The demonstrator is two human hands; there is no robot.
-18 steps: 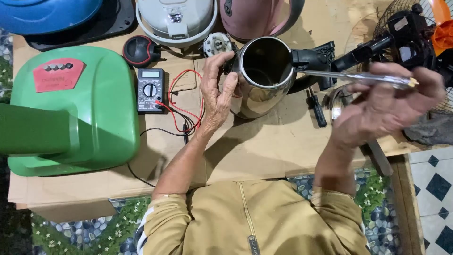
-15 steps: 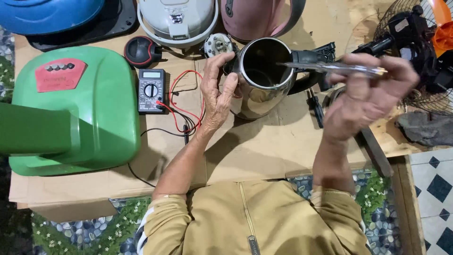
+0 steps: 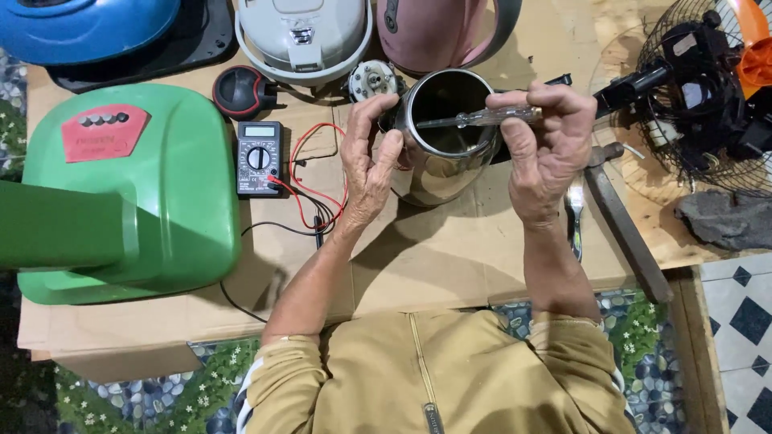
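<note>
The kettle [image 3: 446, 137], a shiny steel one, lies tipped on the cardboard [image 3: 450, 249] near the desk's far edge, about midway along it, its open mouth facing up toward the person. The left hand [image 3: 366, 161] steadies it, fingers curled against the rim and left wall, grip closed on the kettle. The right hand [image 3: 547, 149] pinches a screwdriver [image 3: 474, 119] with a clear handle, grip clamped on it, the shaft lying across the kettle's mouth with the tip pointing left toward the rim.

Just left of the left hand sits a multimeter [image 3: 259, 157], its red and black leads [image 3: 310, 193] looping across the cardboard under the wrist. A big green housing [image 3: 129, 185] fills the desk's left side. Along the far edge stand a blue cover [image 3: 88, 24], a white cooker [image 3: 304, 36] and a pink kettle [image 3: 442, 32], with a small motor [image 3: 371, 80] just behind the left fingers. A fan [image 3: 700, 88] sits at the far right corner. A hammer [image 3: 623, 217] lies right of the right wrist, near pliers [image 3: 574, 217].
</note>
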